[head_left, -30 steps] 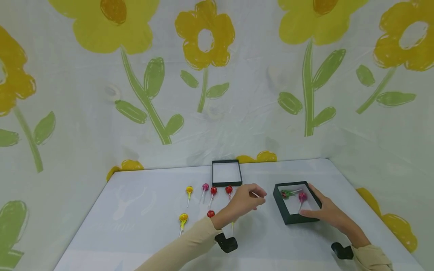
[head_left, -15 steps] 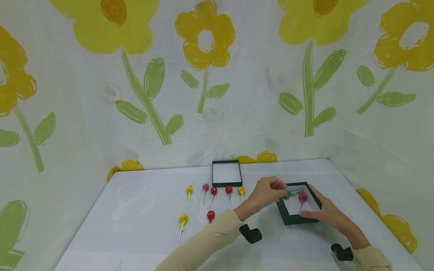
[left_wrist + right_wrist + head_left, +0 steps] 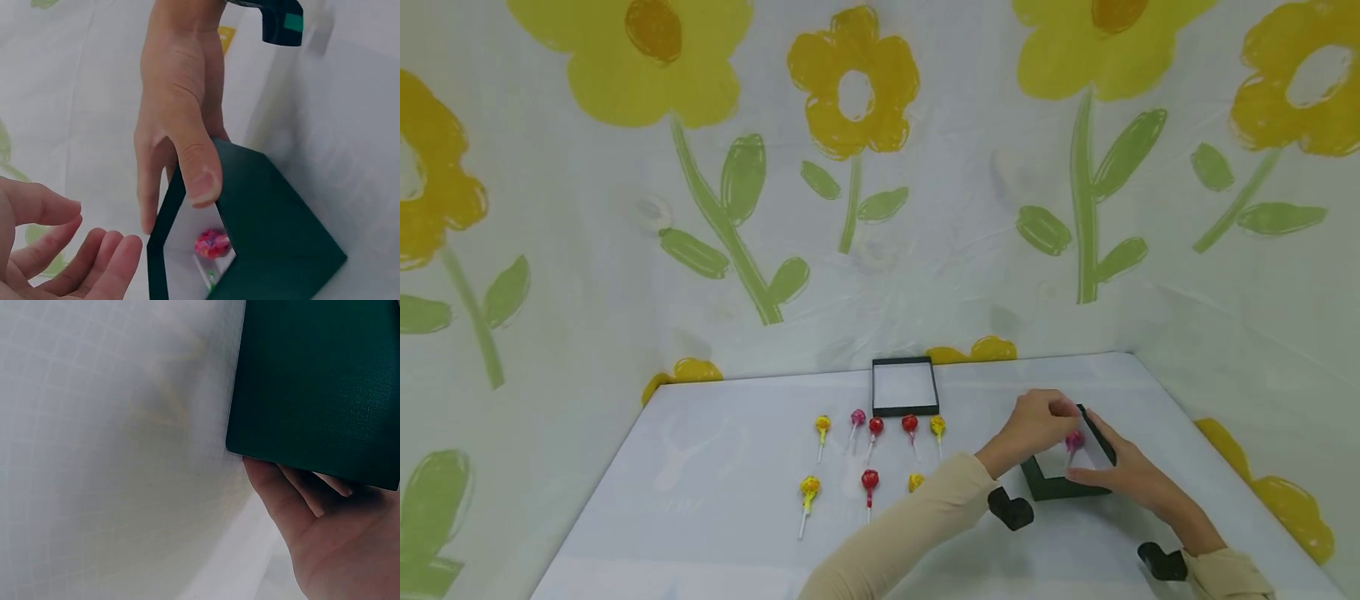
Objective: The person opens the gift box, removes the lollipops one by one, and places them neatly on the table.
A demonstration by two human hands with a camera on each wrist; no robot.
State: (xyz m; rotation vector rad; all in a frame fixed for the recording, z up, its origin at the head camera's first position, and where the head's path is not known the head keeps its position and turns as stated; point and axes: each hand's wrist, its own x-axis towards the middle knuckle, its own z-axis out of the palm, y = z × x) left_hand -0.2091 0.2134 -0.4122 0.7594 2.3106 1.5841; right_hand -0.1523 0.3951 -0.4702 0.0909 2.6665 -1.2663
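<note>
A dark green box with a white inside stands at the right of the table in the head view. My right hand grips its right side, the thumb over the front rim; the right wrist view shows fingers against the box's green outside. Over the box's left part hovers my left hand, fingers loosely bent. In the left wrist view that left hand shows nothing between its fingers. Inside lies a pink lollipop, with a bit of a green lollipop showing beside it.
Several lollipops lie left of the box in two loose rows, among them a red lollipop and a yellow lollipop. My left sleeve partly covers another yellow lollipop. Behind them is a shallow dark-edged lid, near the flowered backdrop.
My left hand has moved right, from beside the box to above it, now hiding the green lollipop in the head view. The right hand and the box have stayed in place.
</note>
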